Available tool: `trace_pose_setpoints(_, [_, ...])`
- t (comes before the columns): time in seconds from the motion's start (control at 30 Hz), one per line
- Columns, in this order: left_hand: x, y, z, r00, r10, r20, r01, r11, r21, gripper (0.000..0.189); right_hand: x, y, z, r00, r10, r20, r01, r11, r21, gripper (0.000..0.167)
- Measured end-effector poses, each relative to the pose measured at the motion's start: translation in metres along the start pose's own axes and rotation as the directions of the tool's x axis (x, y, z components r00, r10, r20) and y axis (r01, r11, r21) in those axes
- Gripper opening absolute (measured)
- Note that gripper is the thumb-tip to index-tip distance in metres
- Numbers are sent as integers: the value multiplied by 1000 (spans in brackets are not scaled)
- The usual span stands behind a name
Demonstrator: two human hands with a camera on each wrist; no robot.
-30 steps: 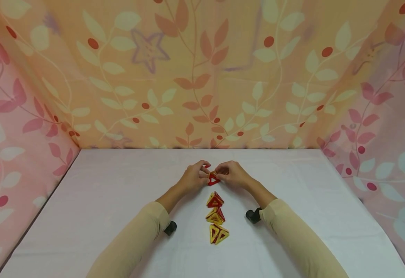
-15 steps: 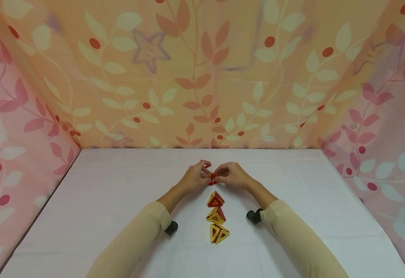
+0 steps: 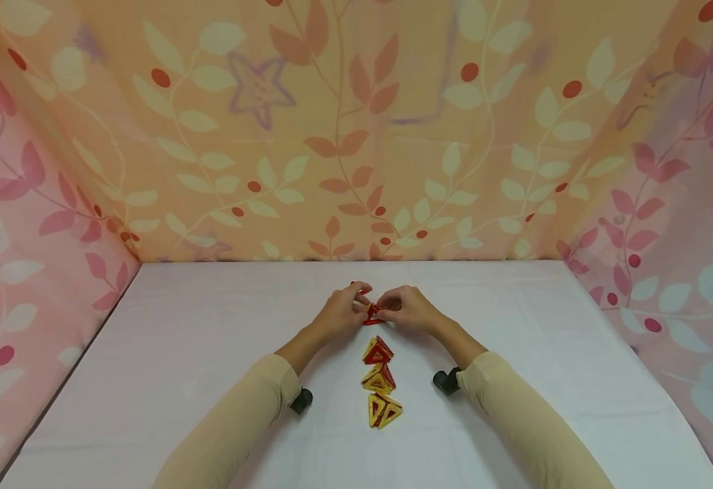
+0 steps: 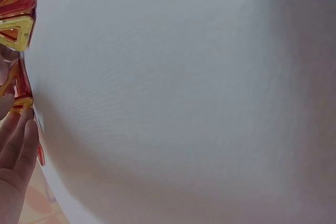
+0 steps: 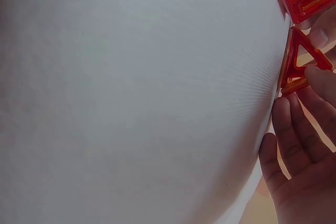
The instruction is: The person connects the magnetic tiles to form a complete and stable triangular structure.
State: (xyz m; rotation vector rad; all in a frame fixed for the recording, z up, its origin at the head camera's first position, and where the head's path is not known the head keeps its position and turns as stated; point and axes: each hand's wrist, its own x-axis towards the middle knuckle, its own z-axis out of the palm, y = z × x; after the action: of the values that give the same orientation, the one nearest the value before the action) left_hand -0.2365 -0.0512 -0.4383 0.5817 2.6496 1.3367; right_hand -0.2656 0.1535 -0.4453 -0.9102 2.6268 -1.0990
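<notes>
Red and yellow triangular magnetic tiles [image 3: 372, 314] stand joined at an angle between the two hands, toward the far side of the table. My left hand [image 3: 339, 311] pinches them from the left. From the right, my right hand [image 3: 413, 308] holds them between thumb and fingers. In the right wrist view a red triangle tile [image 5: 299, 51] leans up from the cloth, with the thumb at its edge. The left wrist view shows only part of the tiles [image 4: 20, 85] beside the fingers. Another red tile [image 4: 41, 154] lies just past the left fingers, mostly hidden.
Three small pyramids of red and yellow tiles line up toward me: a mostly red one [image 3: 378, 350], a yellow and red one [image 3: 379, 379] and a yellow-faced one [image 3: 385, 410]. A white cloth covers the table [image 3: 179, 407]. Patterned curtains [image 3: 332, 136] enclose the back and sides.
Between the hands, the red tile that faced the camera has tipped and now shows as a thin strip near the cloth. Both hands stay almost in place; the three pyramids have not moved.
</notes>
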Motion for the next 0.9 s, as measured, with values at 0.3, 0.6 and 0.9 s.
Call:
trace_pose_setpoints(0.3, [1, -1, 0, 1000, 22, -5, -22, 1000, 16, 47, 1, 1, 0, 1000, 0, -5, 0, 1000, -11, 12])
trace_pose_setpoints(0.6, [1, -2, 1, 1000, 15, -5, -14, 999, 32, 47, -1, -1, 0, 1000, 5, 1, -5, 1000, -4, 11])
trace_pose_setpoints(0.9, [4, -4, -1, 999, 17, -34, -15, 998, 67, 43, -2, 0, -2, 998, 59, -7, -59, 998, 10, 13])
